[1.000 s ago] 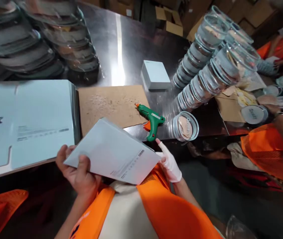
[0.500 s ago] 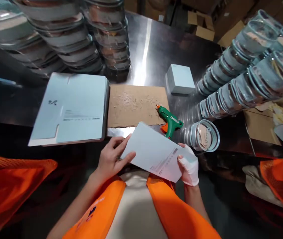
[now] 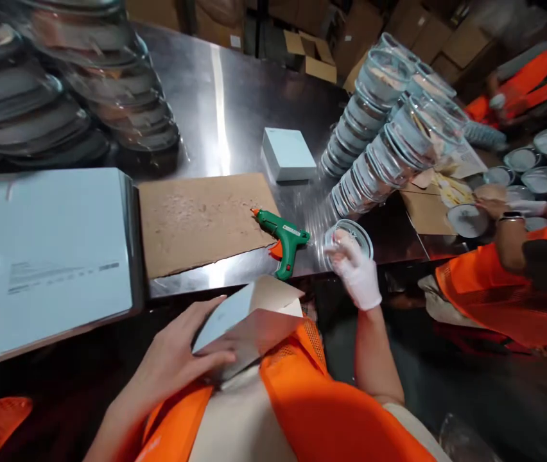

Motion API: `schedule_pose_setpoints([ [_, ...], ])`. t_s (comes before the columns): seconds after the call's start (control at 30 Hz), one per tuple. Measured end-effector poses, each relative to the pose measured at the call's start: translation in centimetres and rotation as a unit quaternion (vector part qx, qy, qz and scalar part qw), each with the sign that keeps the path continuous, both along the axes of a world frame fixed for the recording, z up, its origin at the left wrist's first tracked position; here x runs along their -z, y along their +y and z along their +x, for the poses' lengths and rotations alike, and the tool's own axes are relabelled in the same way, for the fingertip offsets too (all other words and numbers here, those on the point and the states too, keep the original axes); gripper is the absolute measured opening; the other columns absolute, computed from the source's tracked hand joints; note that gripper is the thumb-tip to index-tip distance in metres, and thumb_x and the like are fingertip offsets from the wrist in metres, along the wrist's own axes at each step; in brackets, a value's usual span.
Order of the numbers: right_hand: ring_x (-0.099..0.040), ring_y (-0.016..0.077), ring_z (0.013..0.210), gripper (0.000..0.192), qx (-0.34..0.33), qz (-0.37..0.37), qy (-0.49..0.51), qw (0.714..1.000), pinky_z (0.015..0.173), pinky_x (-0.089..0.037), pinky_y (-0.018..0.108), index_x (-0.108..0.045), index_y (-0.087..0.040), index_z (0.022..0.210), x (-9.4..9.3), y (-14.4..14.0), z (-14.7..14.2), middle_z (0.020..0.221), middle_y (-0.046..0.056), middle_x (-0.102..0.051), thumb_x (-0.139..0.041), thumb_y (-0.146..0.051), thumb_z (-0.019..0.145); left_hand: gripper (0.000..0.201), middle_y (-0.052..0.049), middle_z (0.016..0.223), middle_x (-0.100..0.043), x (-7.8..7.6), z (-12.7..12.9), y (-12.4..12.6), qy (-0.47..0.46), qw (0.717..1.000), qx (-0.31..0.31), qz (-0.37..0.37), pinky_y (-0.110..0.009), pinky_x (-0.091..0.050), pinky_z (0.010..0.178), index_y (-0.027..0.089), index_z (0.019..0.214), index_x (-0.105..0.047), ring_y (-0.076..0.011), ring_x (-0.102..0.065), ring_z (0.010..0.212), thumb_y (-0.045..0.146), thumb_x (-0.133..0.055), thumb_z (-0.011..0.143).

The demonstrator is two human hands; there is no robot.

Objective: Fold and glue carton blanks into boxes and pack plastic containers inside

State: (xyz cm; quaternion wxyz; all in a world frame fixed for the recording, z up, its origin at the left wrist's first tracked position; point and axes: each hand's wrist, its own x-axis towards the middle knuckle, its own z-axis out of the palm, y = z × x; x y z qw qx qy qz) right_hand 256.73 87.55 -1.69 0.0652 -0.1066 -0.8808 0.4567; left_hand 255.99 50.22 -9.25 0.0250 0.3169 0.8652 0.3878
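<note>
One hand [image 3: 177,362] holds the folded carton [image 3: 244,317], opening facing upward.

Left grip [image 3: 177,359] clasped — right grip [image 3: 354,269] outstretched

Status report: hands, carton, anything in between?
Left hand holds the folded pale-blue carton. Gloved right hand on the round clear lidded container. Green glue gun lies between.

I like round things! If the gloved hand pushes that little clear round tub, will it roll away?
Probably not: the clear tub seems to sit flat on the steel table, so it would likely slide. On its side it could roll. It looks light, and the right hand covers much of it.
</note>
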Motion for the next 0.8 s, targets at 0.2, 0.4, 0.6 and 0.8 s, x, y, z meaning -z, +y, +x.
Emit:
schedule_pose_setpoints([
  [0.2,-0.029,0.0506,0.158,0.123,0.087,0.333,-0.251,0.905,0.126,-0.034,0.065,-0.022,-0.008,0.171,1.4,9.3,-6.1,0.174,0.028,-0.027,-0.08,-0.064,0.078,0.109,-0.015,0.136,-0.066,0.9,1.0,-1.3,0.046,0.984,-0.154,0.073,-0.052,-0.059,0.099,0.028,0.161,-0.045,-0.0393,-0.069,0.119,0.068,-0.09,0.069],
  [0.4,-0.044,0.0489,0.15,0.113,0.129,0.276,-0.188,0.934,0.122,-0.041,0.063,-0.033,-0.017,0.169,1.6,7.9,-5.7,0.166,0.024,-0.041,-0.082,-0.049,0.072,0.105,-0.014,0.129,-0.069,3.1,2.5,0.2,0.039,0.977,-0.181,0.103,-0.048,-0.061,0.093,0.024,0.145,-0.053,-0.0371,-0.073,0.112,0.086,-0.081,0.065],
  [0.6,-0.064,0.0348,0.136,0.091,0.009,-0.083,0.065,0.994,0.101,-0.06,0.052,-0.001,-0.032,0.174,-2.2,0.6,-1.7,0.168,0.017,-0.043,-0.042,-0.064,0.1,0.119,-0.016,0.125,-0.075,3.8,2.5,2.1,0.033,0.989,-0.138,0.048,-0.051,-0.061,0.093,0.022,0.138,-0.059,-0.0395,-0.076,0.106,0.098,-0.078,0.048],
  [0.8,-0.049,0.0366,0.151,0.12,0.031,-0.094,0.22,0.97,0.118,-0.051,0.054,0.017,-0.023,0.17,-3.1,-6.6,-3.5,0.169,0.022,-0.029,-0.053,-0.078,0.09,0.121,-0.019,0.123,-0.075,3.9,1.9,3.7,0.08,0.991,-0.088,0.064,-0.052,-0.06,0.093,0.02,0.136,-0.059,-0.0397,-0.076,0.106,0.102,-0.073,0.049],
])
